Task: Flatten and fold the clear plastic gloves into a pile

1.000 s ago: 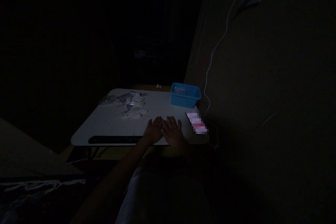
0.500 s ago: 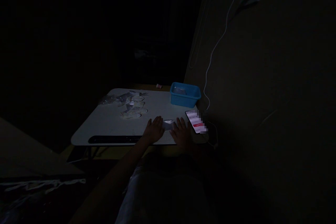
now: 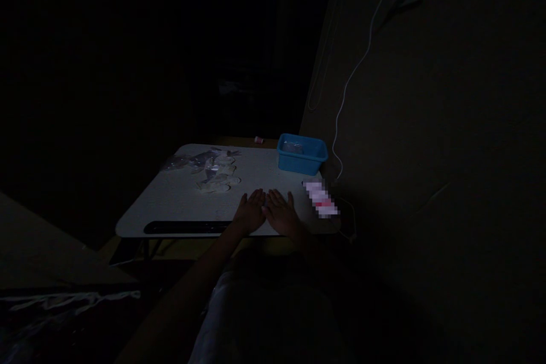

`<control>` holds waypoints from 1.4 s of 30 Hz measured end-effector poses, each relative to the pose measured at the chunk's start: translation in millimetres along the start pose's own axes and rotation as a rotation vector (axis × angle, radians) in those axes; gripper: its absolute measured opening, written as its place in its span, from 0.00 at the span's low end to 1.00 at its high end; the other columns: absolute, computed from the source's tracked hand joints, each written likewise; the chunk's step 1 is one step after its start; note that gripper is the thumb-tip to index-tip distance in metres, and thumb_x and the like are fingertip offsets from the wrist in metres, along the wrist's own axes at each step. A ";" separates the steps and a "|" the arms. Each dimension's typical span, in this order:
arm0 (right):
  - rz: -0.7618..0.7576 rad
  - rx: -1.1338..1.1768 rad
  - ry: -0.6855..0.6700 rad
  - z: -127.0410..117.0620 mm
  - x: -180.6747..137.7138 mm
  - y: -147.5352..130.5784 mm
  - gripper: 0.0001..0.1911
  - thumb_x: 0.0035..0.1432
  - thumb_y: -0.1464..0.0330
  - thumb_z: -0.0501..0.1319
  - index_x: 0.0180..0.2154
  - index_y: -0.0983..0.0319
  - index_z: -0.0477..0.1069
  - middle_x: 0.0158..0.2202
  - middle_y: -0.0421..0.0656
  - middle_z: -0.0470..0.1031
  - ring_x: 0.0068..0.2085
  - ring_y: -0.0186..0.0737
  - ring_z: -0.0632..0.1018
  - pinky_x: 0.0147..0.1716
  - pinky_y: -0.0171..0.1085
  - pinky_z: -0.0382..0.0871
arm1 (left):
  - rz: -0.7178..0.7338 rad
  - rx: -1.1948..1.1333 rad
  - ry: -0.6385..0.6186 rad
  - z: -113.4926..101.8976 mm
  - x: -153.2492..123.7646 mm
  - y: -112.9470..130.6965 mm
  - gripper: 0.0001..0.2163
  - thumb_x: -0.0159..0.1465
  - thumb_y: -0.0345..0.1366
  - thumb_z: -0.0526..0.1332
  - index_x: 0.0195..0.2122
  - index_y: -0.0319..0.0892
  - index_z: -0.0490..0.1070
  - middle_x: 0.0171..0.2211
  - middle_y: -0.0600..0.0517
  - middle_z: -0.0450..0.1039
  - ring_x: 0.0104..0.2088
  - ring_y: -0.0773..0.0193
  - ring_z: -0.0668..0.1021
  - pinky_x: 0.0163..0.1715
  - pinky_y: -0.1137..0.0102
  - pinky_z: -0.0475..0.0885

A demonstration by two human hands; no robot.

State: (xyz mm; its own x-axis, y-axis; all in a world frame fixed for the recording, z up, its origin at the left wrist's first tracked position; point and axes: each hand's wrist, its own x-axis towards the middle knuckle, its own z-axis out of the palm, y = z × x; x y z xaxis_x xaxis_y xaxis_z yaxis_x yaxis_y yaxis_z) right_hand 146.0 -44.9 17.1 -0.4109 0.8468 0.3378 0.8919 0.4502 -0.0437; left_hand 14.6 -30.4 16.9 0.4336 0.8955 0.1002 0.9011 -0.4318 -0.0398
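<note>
The room is very dark. My left hand and my right hand lie flat side by side on the small white table, fingers stretched out, near its front edge. Whatever lies under them is hidden. A lit phone rests just right of my right hand. A pile of clear plastic bags and pale pieces lies farther back on the left.
A blue plastic bin stands at the table's back right corner. A small red-and-white item lies behind the table. A white cable hangs down the wall on the right. A dark slot runs along the table's front edge.
Half a second ago my hands were apart with a small clear packet showing between them. Now they are together again and cover that spot.
</note>
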 end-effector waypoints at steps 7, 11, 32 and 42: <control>0.262 0.089 0.150 6.2 -10.8 26.2 0.27 0.55 0.69 0.48 0.57 0.70 0.53 0.56 0.53 0.61 0.57 0.46 0.59 0.56 0.49 0.43 | 0.002 -0.005 0.068 0.2 -1.9 1.4 0.23 0.63 0.38 0.40 0.58 0.34 0.52 0.60 0.41 0.49 0.60 0.57 0.54 0.55 0.54 0.50; 0.213 0.173 0.169 6.3 -14.5 37.0 0.31 0.51 0.74 0.50 0.58 0.70 0.50 0.48 0.50 0.70 0.51 0.43 0.66 0.53 0.43 0.51 | -0.003 -0.018 0.064 -1.4 -2.7 2.6 0.23 0.64 0.39 0.41 0.58 0.34 0.51 0.60 0.40 0.49 0.60 0.56 0.54 0.55 0.54 0.51; 0.027 -0.055 0.002 3.0 -6.1 4.7 0.25 0.62 0.59 0.39 0.56 0.61 0.57 0.60 0.46 0.54 0.61 0.45 0.50 0.56 0.56 0.38 | 0.011 -0.012 0.024 1.7 -0.6 -1.0 0.24 0.61 0.37 0.43 0.59 0.35 0.50 0.61 0.41 0.48 0.60 0.56 0.53 0.55 0.54 0.50; 0.069 0.036 -0.070 -5.4 6.0 15.7 0.22 0.59 0.59 0.47 0.53 0.58 0.60 0.57 0.45 0.61 0.59 0.45 0.56 0.54 0.54 0.46 | 0.005 -0.014 0.037 -1.5 -2.0 1.1 0.24 0.63 0.37 0.41 0.59 0.35 0.51 0.61 0.42 0.48 0.60 0.56 0.54 0.55 0.55 0.50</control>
State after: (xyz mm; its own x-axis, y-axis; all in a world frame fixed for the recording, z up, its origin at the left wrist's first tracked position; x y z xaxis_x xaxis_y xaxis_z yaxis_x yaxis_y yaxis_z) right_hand 158.6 -34.2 23.5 -0.3617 0.8933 0.2667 0.9117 0.3987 -0.0991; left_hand 14.8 -32.8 18.1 0.4375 0.8887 0.1371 0.8985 -0.4382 -0.0268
